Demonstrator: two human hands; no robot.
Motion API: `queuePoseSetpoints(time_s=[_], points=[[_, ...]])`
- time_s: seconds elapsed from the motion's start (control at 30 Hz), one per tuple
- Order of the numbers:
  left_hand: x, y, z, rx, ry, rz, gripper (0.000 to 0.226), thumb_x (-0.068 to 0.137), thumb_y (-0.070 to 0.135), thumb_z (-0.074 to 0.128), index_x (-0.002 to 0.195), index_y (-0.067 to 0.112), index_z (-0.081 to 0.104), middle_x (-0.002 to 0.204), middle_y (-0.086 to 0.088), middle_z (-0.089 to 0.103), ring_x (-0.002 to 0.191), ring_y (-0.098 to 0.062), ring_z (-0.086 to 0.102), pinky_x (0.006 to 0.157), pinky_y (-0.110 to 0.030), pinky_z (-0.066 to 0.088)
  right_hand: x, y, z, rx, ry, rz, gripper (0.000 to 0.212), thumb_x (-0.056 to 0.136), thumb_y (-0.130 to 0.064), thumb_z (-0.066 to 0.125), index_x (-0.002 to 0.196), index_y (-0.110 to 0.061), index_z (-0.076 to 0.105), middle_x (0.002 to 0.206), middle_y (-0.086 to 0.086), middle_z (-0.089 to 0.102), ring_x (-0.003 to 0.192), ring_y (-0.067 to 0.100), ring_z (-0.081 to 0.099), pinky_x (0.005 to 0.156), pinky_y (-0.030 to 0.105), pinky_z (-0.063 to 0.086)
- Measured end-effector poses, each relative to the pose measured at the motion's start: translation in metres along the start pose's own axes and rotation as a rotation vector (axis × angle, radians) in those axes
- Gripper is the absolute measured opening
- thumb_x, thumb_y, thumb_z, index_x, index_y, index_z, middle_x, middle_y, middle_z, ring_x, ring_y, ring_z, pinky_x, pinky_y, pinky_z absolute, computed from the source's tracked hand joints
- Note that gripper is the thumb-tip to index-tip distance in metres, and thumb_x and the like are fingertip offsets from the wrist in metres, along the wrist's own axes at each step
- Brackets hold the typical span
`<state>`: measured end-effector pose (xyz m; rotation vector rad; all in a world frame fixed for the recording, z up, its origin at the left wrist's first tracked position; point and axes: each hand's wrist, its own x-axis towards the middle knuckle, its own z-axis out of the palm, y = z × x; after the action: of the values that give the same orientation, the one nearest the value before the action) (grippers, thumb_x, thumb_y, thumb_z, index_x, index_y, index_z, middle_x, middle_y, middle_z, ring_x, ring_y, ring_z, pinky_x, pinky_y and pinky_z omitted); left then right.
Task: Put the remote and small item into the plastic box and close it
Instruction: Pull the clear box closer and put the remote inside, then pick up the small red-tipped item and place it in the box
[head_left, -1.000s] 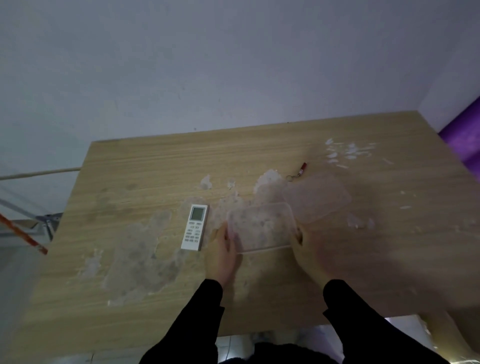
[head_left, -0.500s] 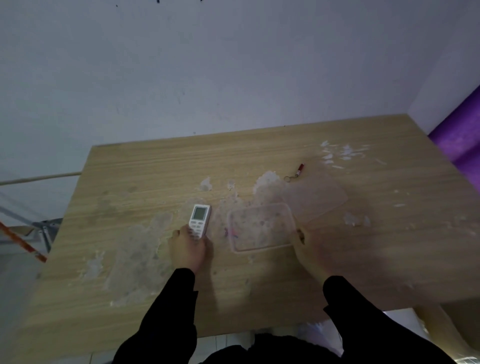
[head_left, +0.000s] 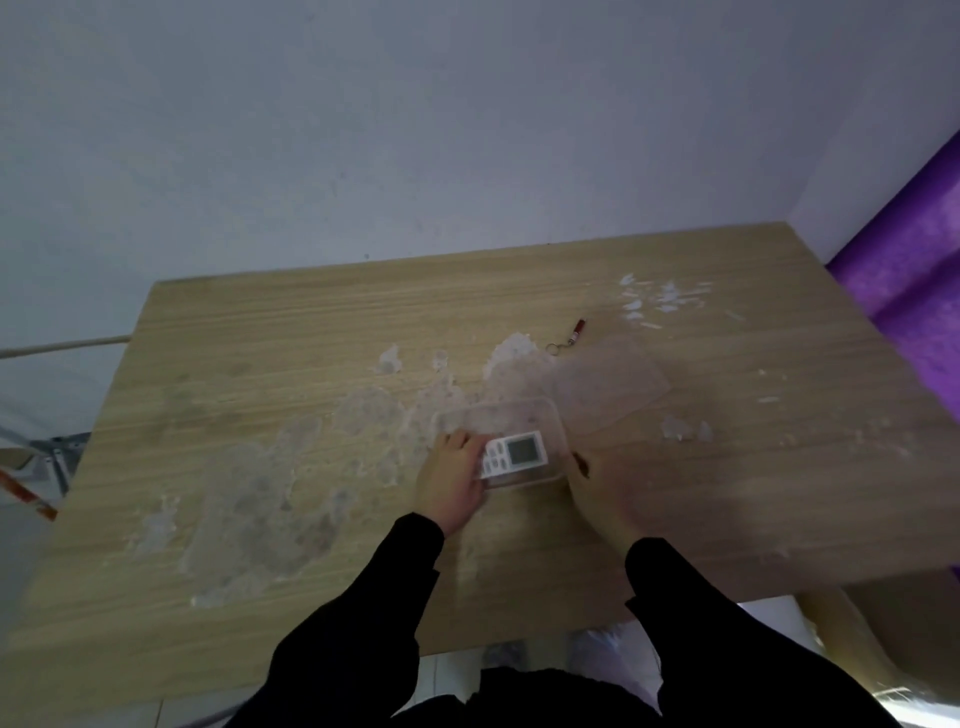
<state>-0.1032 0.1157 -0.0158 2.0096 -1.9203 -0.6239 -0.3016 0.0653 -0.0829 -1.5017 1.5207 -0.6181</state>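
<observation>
Left hand (head_left: 451, 480) grips white remote (head_left: 513, 453) w/ its display end inside clear plastic box (head_left: 519, 415), right hand (head_left: 605, 486) blurred at box's right edge, grip unclear, red keychain (head_left: 571, 336) behind box on counter (head_left: 311, 332).

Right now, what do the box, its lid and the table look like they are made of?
The box and the lid look like thin clear plastic, slightly frosted: the tabletop shows through both. The table looks like light wood or a wood-grain laminate, matte, with straight grain lines; pale patches suggest a worn or peeled coating. Which of these it is, I cannot tell.
</observation>
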Motion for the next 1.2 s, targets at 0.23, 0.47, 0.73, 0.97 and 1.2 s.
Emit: queuePoseSetpoints(time_s=[0.23,0.47,0.73,0.97,1.2], points=[[-0.006,-0.006,0.010,-0.028,0.004,-0.028,0.055,0.077,0.011,0.059,0.131,0.017,0.048,0.113,-0.012,0.056,0.108,-0.030,0.046,0.094,-0.037,0.041,0.005,0.002,-0.003,-0.041,-0.036,0.003,0.030,0.094,-0.038,0.047,0.070,-0.025,0.057,0.063,-0.005,0.057,0.063,0.019,0.057,0.060,0.034,0.043],[-0.012,-0.007,0.024,-0.069,0.124,0.021,0.035,0.087,0.037,0.060,0.114,0.015,0.056,0.103,-0.007,0.059,0.098,-0.025,0.051,0.089,-0.037,0.041,0.031,-0.010,-0.019,0.006,0.018,0.015,0.023,0.095,-0.029,0.049,0.073,-0.021,0.049,0.070,0.004,0.054,0.067,0.022,0.051,0.064,0.038,0.040],[-0.007,-0.006,0.023,-0.075,0.041,-0.003,0.051,0.077,0.046,0.070,0.116,0.016,0.058,0.104,-0.006,0.061,0.100,-0.026,0.058,0.105,-0.045,0.037,0.129,-0.054,-0.056,-0.192,0.121,-0.042,0.006,0.083,-0.011,0.057,0.082,-0.011,0.062,0.075,0.001,0.058,0.068,0.018,0.052,0.062,0.025,0.034],[-0.008,0.000,0.025,-0.076,0.114,-0.052,0.049,0.080,0.051,0.064,0.116,0.018,0.057,0.104,-0.001,0.061,0.100,-0.019,0.057,0.117,-0.039,0.022,0.190,-0.070,-0.055,-0.381,-0.006,0.007,0.028,0.079,-0.037,0.060,0.062,-0.014,0.057,0.064,0.006,0.059,0.066,0.029,0.059,0.060,0.029,0.037],[0.002,0.008,0.008,-0.188,0.222,-0.116,0.027,0.088,0.015,0.058,0.116,0.013,0.058,0.114,-0.008,0.059,0.107,-0.023,0.055,0.088,-0.025,0.041,0.196,-0.081,-0.039,-0.324,0.081,-0.068,0.005,0.078,-0.019,0.063,0.078,-0.014,0.064,0.090,0.013,0.071,0.088,0.031,0.064,0.074,0.031,0.044]])
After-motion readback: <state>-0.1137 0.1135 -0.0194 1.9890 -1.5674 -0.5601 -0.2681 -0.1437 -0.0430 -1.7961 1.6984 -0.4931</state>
